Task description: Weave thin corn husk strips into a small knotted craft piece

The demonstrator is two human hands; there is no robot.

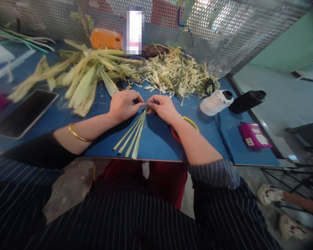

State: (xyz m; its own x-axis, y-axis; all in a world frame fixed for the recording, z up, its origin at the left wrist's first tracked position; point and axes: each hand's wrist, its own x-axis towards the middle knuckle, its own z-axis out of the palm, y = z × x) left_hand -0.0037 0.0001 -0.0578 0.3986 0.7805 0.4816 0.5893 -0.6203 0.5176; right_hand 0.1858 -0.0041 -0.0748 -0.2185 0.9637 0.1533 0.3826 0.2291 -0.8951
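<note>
As both hands meet above the blue worktop (161, 144), fingertips of the left hand (126, 106) and the right hand (161, 108) pinch the gathered upper end of a bundle of pale green strips (136, 132), each grip closed on it. The bundle lies in front of the person, its loose ends fanned toward the worktop's near edge. A fine thread (185, 105) runs from beside the right hand toward a white-wrapped spool (212, 104), with a black cone (246, 101) just beyond it. Red-and-yellow loops (192, 122) show partly hidden beneath the right forearm, and a gold bracelet (77, 136) circles the left one. Behind the hands, long dried husks (85, 76) are piled to the left, next to a heap of shredded scraps (169, 74) on the right. An orange box (104, 39) and a blurred-out bright screen (134, 31) stand at the back before a perforated metal panel (224, 45). A dark phone (24, 113) lies flat at far left; a purple socket box (254, 135) sits near the right edge.
</note>
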